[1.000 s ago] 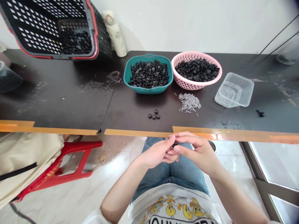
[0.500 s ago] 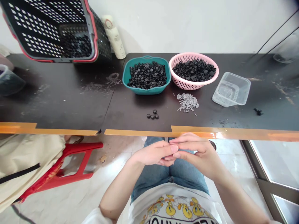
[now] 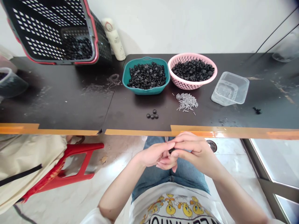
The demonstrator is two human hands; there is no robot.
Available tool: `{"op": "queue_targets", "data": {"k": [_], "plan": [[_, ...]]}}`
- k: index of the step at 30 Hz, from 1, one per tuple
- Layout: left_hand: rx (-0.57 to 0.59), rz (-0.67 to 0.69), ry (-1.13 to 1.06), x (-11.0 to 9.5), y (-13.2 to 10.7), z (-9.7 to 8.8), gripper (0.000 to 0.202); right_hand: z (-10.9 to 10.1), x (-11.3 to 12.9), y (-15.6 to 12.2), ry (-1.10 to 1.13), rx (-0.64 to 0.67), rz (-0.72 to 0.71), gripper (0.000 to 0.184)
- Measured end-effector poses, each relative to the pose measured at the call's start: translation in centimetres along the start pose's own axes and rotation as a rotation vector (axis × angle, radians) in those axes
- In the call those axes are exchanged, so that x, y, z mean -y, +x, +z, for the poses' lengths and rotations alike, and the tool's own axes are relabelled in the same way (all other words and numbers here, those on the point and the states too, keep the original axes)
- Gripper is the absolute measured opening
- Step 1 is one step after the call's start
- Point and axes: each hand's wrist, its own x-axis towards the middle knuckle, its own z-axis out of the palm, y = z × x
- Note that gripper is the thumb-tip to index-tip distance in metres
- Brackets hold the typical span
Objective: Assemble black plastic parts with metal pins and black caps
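Over my lap, just off the table's front edge, my left hand (image 3: pixel 157 155) and my right hand (image 3: pixel 192 149) meet at the fingertips. Between them they pinch a small round black part (image 3: pixel 171 150), mostly covered by the fingers. On the table ahead sit several small round black pieces (image 3: pixel 152 116) in a cluster. Beyond them stands a teal basin (image 3: pixel 146 92) full of black discs. Right of it, a pink basket (image 3: pixel 187 84) holds black cup-like parts. A loose pile of small silvery pins (image 3: pixel 187 101) lies in front of the pink basket.
A clear plastic container (image 3: pixel 230 90) stands to the right, with a small black clump (image 3: pixel 257 110) beyond it. At back left are a dark perforated basket (image 3: pixel 102 43) and a white bottle (image 3: pixel 116 40). Tape (image 3: pixel 140 133) lines the table edge. A red stool (image 3: pixel 81 163) is at lower left.
My fingers have shifted, and the black part between them now shows where it was hidden before. The left fingers have spread a little lower. Things on the table lie as before.
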Motion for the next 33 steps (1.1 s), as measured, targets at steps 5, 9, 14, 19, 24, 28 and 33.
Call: {"op": "queue_targets", "data": {"k": [5,9,14,19,24,28,33], "plan": [[-0.123,0.032,-0.255,0.1,0.2,0.7,0.069,0.8,0.0,-0.3,0.044,-0.173,0.08,0.015],[-0.141,0.164,-0.322,-0.2,0.2,1.5,0.064,1.3,0.7,-0.7,0.148,-0.263,0.222,0.02],[-0.253,0.209,-0.211,-0.1,0.5,2.4,0.062,2.1,1.9,-1.0,0.277,-0.324,0.335,0.019],[-0.366,0.24,-0.126,0.4,0.5,2.8,0.063,2.2,2.3,-0.9,0.122,-0.356,0.257,0.009],[-0.193,0.255,-0.145,0.4,0.0,2.4,0.066,1.3,2.8,-0.9,-0.14,-0.296,0.004,0.008],[-0.103,0.214,-0.16,0.1,0.0,2.0,0.068,1.0,3.5,-1.1,-0.276,-0.315,-0.08,0.013],[-0.004,0.192,-0.137,-0.5,0.1,1.7,0.064,0.6,3.4,-1.3,-0.305,-0.237,-0.128,0.014]]}}
